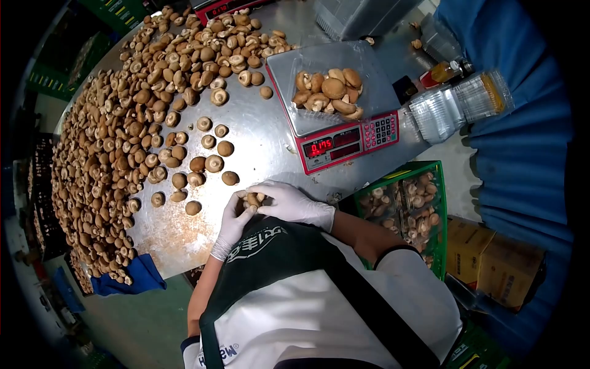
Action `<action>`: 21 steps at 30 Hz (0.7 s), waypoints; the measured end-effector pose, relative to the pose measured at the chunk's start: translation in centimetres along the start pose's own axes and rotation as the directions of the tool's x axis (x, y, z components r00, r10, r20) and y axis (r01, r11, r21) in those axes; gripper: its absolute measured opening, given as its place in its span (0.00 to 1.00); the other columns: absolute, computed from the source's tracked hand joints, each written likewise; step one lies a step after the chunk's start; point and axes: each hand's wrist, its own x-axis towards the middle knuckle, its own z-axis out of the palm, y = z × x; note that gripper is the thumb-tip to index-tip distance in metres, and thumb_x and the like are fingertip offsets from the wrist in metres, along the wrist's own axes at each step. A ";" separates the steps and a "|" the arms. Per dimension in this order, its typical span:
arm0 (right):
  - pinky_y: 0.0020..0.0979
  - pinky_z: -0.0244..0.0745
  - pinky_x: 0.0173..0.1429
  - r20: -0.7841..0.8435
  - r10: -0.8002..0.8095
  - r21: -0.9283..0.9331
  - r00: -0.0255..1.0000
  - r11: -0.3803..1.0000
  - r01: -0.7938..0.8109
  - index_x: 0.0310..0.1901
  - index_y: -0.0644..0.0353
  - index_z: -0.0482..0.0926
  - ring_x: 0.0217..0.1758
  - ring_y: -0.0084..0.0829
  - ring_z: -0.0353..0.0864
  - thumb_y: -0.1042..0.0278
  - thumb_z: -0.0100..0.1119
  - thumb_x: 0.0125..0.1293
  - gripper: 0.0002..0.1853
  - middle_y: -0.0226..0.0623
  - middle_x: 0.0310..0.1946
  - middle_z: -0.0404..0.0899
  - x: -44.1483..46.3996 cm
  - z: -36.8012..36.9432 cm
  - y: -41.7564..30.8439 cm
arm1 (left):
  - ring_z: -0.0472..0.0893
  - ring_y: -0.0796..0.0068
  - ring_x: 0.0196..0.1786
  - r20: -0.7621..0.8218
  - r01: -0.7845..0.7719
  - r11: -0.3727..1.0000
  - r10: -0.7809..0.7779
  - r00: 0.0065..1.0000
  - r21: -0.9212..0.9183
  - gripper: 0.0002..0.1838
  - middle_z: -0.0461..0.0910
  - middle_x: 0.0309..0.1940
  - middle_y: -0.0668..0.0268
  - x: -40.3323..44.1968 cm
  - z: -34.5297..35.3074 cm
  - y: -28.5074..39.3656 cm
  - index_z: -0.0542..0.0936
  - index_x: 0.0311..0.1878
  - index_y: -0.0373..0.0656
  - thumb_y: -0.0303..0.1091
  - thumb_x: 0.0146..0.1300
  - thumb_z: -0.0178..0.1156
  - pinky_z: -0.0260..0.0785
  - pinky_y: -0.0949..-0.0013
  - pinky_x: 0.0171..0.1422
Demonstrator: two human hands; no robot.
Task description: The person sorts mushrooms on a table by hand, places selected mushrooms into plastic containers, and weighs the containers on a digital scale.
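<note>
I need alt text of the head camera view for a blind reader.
White-gloved left hand and right hand hold shiitake mushrooms near a metal table heaped with more. Upper right, a red digital scale reading 0.175 carries a clear tray of them.

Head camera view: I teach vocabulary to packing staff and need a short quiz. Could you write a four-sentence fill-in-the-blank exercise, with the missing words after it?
1. Of the left hand and right hand, the ____ one is nearer the digital scale.
2. Both hands hold shiitake mushrooms and wear ____ gloves.
3. The lit digits on the scale are ____.
4. The rim of the plastic crate beside the right arm is ____.

Missing words: right; white; red; green.
</note>
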 end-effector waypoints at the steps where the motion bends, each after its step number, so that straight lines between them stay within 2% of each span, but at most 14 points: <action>1: 0.34 0.74 0.59 -0.010 0.028 -0.019 1.000 0.999 -0.028 0.65 0.53 0.73 0.49 0.37 0.78 0.72 0.67 0.57 0.32 0.41 0.48 0.74 0.0 -0.1 -0.2 | 0.75 0.78 0.49 0.001 -0.009 1.000 0.009 1.000 -0.017 0.20 0.76 0.47 0.67 0.1 0.1 0.1 0.70 0.61 0.37 0.26 0.67 0.61 0.69 0.73 0.60; 3: 0.36 0.74 0.63 -0.028 0.080 -0.055 0.996 0.995 -0.082 0.65 0.54 0.73 0.55 0.39 0.79 0.74 0.65 0.58 0.31 0.42 0.55 0.76 0.1 -0.2 -1.0 | 0.76 0.76 0.53 -0.008 -0.048 0.998 0.048 0.999 -0.040 0.22 0.76 0.50 0.65 0.1 0.5 0.7 0.69 0.63 0.37 0.25 0.67 0.61 0.69 0.70 0.64; 5: 0.36 0.73 0.64 -0.048 0.144 0.108 0.988 0.985 -0.138 0.65 0.53 0.72 0.58 0.39 0.78 0.75 0.64 0.58 0.31 0.43 0.56 0.75 0.1 -0.5 -2.2 | 0.77 0.73 0.56 -0.041 -0.097 0.994 0.095 0.995 -0.048 0.24 0.76 0.54 0.63 -0.1 1.0 1.6 0.68 0.64 0.38 0.23 0.67 0.61 0.69 0.68 0.67; 7: 0.34 0.72 0.66 -0.072 0.097 0.066 0.993 0.994 -0.092 0.67 0.56 0.70 0.63 0.40 0.76 0.78 0.63 0.58 0.32 0.44 0.62 0.73 0.1 -0.6 -2.2 | 0.77 0.72 0.55 -0.088 -0.128 0.992 0.127 0.988 -0.009 0.26 0.76 0.53 0.62 0.0 0.8 1.2 0.68 0.65 0.39 0.21 0.64 0.63 0.69 0.66 0.66; 9: 0.33 0.72 0.66 -0.090 0.140 0.237 0.986 0.965 -0.115 0.69 0.57 0.69 0.65 0.38 0.75 0.81 0.61 0.59 0.34 0.44 0.63 0.73 0.2 -0.3 -2.5 | 0.77 0.72 0.53 -0.175 -0.189 0.967 0.219 0.960 0.171 0.29 0.76 0.51 0.62 -0.3 1.0 1.8 0.68 0.64 0.38 0.22 0.60 0.67 0.69 0.67 0.65; 11: 0.32 0.72 0.66 -0.124 0.071 0.117 0.990 0.992 -0.056 0.70 0.56 0.68 0.66 0.37 0.75 0.84 0.58 0.60 0.34 0.43 0.63 0.73 0.2 -0.5 -2.5 | 0.76 0.67 0.54 -0.205 -0.252 0.879 0.356 0.912 0.406 0.33 0.75 0.49 0.60 -0.4 1.6 3.4 0.69 0.62 0.37 0.24 0.53 0.72 0.69 0.65 0.63; 13: 0.29 0.72 0.63 -0.118 0.052 0.152 0.992 0.988 -0.034 0.70 0.56 0.68 0.65 0.34 0.75 0.86 0.55 0.60 0.35 0.42 0.64 0.73 0.4 -0.5 -2.1 | 0.76 0.64 0.53 -0.183 -0.292 0.789 0.449 0.875 0.540 0.34 0.73 0.49 0.57 -0.5 1.9 3.7 0.69 0.61 0.36 0.24 0.51 0.73 0.70 0.64 0.63; 15: 0.28 0.72 0.62 -0.110 0.068 0.135 0.992 0.989 -0.052 0.71 0.56 0.68 0.65 0.33 0.74 0.87 0.54 0.60 0.35 0.42 0.64 0.73 0.2 -0.4 -2.1 | 0.77 0.57 0.53 -0.172 -0.326 0.740 0.509 0.844 0.589 0.31 0.74 0.50 0.54 -0.6 2.6 3.8 0.71 0.58 0.38 0.24 0.50 0.74 0.71 0.61 0.60; 16: 0.26 0.71 0.60 -0.143 0.024 0.108 0.989 0.994 -0.009 0.71 0.55 0.68 0.65 0.31 0.74 0.88 0.52 0.60 0.36 0.41 0.64 0.73 0.2 -0.2 -2.1 | 0.77 0.60 0.52 -0.155 -0.335 0.698 0.538 0.829 0.633 0.31 0.72 0.49 0.55 -0.7 2.7 3.6 0.71 0.58 0.38 0.24 0.50 0.74 0.71 0.63 0.59; 17: 0.27 0.70 0.63 -0.113 0.053 0.118 0.992 0.992 -0.040 0.72 0.56 0.66 0.65 0.31 0.74 0.88 0.52 0.60 0.36 0.43 0.64 0.73 0.0 -0.4 -2.3 | 0.76 0.63 0.50 -0.132 -0.347 0.650 0.570 0.811 0.676 0.31 0.71 0.48 0.56 -0.6 2.7 3.4 0.70 0.58 0.37 0.23 0.50 0.74 0.71 0.64 0.58; 19: 0.32 0.74 0.62 -0.238 -0.054 0.076 0.970 0.994 0.074 0.69 0.59 0.69 0.59 0.39 0.80 0.86 0.55 0.58 0.34 0.45 0.58 0.77 0.0 0.3 -1.4 | 0.76 0.59 0.50 -0.134 -0.357 0.635 0.591 0.796 0.685 0.29 0.73 0.46 0.55 -0.5 2.9 3.8 0.71 0.55 0.38 0.23 0.49 0.74 0.71 0.62 0.57; 21: 0.33 0.76 0.59 -0.253 -0.031 0.163 0.967 0.984 0.074 0.69 0.59 0.69 0.56 0.39 0.81 0.86 0.55 0.58 0.34 0.45 0.57 0.78 0.0 0.7 -0.6 | 0.75 0.57 0.51 -0.119 -0.388 0.592 0.640 0.759 0.706 0.28 0.73 0.46 0.55 -0.2 2.9 3.7 0.72 0.53 0.39 0.23 0.49 0.74 0.70 0.61 0.58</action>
